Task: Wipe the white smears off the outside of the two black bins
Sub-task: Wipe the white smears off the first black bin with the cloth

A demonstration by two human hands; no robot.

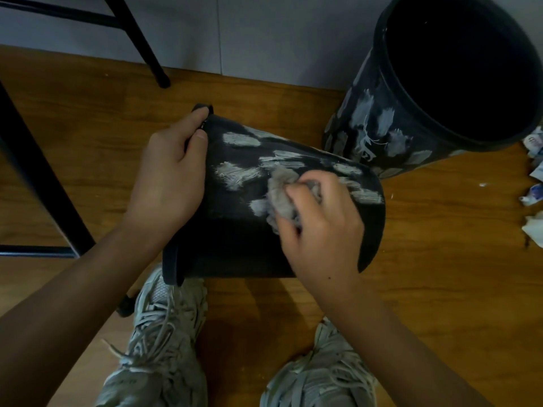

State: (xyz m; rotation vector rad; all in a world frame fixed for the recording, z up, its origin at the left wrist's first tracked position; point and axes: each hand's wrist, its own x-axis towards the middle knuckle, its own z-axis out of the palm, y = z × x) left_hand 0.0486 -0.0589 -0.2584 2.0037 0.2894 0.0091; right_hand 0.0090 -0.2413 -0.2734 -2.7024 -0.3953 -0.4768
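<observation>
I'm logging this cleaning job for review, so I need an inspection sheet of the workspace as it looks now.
Surface: wooden floor, white flecks at right.
Job's things: tipped bin lying on its side, white smears on its upper side; upright bin behind it, heavily smeared, untouched; grey cloth.
Clutter: crumpled papers at right edge.
Grips: left hand holds the tipped bin's rim; right hand presses the cloth on the smears.
Cables: nothing seen.
Surroundings: black chair legs at left, pale wall behind, person's shoes below.
</observation>
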